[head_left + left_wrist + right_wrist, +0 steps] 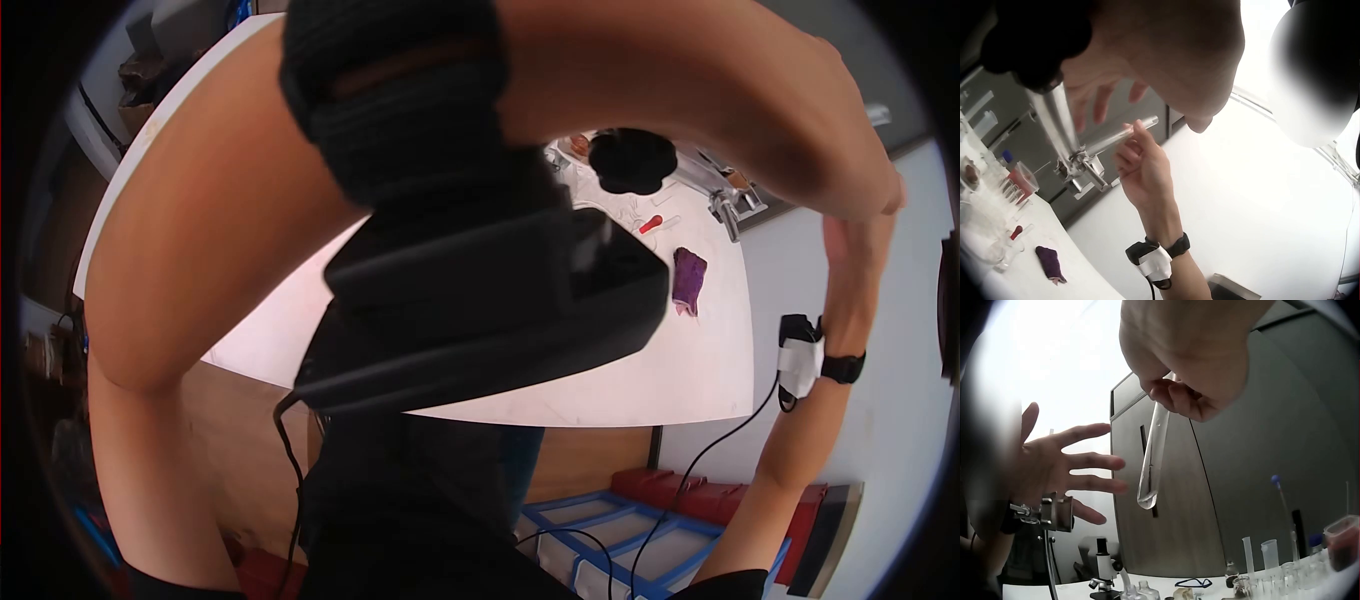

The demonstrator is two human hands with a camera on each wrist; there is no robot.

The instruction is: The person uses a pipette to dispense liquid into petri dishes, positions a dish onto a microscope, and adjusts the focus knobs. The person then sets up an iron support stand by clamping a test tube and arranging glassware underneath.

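Observation:
In the right wrist view my right hand (1194, 359) pinches the upper end of a glass test tube (1157, 450), which hangs slightly tilted with a little clear liquid at its rounded bottom. My left hand (1054, 465) has its fingers spread beside a metal clamp (1057, 512) on a stand. The left wrist view shows the right hand (1144, 172) pinching the tube (1116, 136) near one end, its other end beside the clamp (1079, 169). Whether tube and clamp touch, I cannot tell. The left arm and its camera hide much of the head view.
A purple cloth (688, 280) and a red-bulbed dropper (652, 224) lie on the white table (600, 390). Glassware and a container of red contents (1342, 540) stand at the right in the right wrist view, a microscope (1105, 569) farther left.

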